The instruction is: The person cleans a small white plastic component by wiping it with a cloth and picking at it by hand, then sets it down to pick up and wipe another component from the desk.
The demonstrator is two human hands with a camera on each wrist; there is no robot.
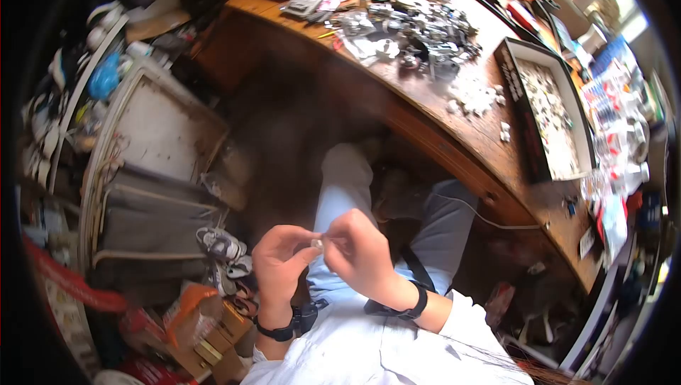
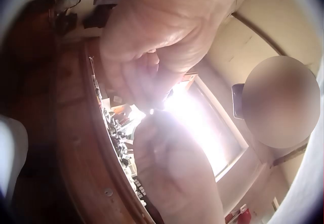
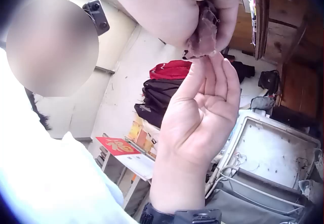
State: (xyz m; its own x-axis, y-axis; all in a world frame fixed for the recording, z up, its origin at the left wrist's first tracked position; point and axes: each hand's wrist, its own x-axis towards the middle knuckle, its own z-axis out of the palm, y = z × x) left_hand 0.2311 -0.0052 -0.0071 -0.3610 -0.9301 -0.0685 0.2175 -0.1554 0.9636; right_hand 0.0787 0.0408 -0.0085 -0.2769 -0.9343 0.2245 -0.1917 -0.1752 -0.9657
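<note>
Two hands point(image 1: 279, 256) point(image 1: 358, 246), white piece point(image 1: 316, 244), gold-lettered card point(image 3: 117, 145)

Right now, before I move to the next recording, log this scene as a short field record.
Left hand: pinches small pale piece
Right hand: curled, tips at that piece
Hands' place: above light-blue trousers
On desk: metal parts heaped, white pieces, open box
Piece's detail: too small to tell

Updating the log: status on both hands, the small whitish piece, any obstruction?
Left hand and right hand meet over pale-blue trousers. Small whitish piece pinched between them. Nothing visibly blocking; grip partly hides it.
</note>
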